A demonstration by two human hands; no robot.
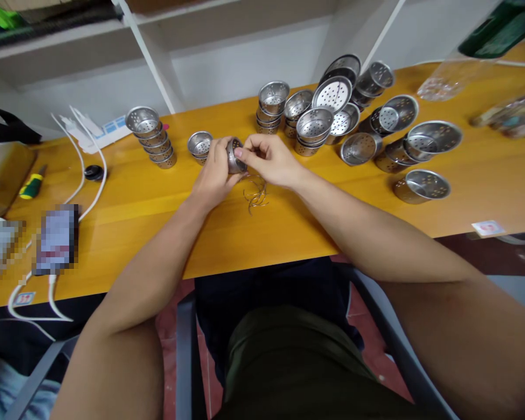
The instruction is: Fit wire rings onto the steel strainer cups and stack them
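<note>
My left hand [214,174] is wrapped round a small perforated metal cup [235,155], which is tipped on its side above the table. At the cup's rim, the fingers of my right hand [272,160] are pinched together; whatever they hold is too small or hidden to name. Just below the hands lies a loose tangle of thin curved wires [256,193]. Behind my left hand stands another short stack of perforated cups [200,144], partly covered by the fingers.
A taller cup stack [151,135] stands to the left, and several perforated cups [315,125] crowd the right. Further left are a phone [56,239] with white cables and a screwdriver [33,184]. A clear plastic bottle [448,79] lies at the back right of the wooden table [157,204].
</note>
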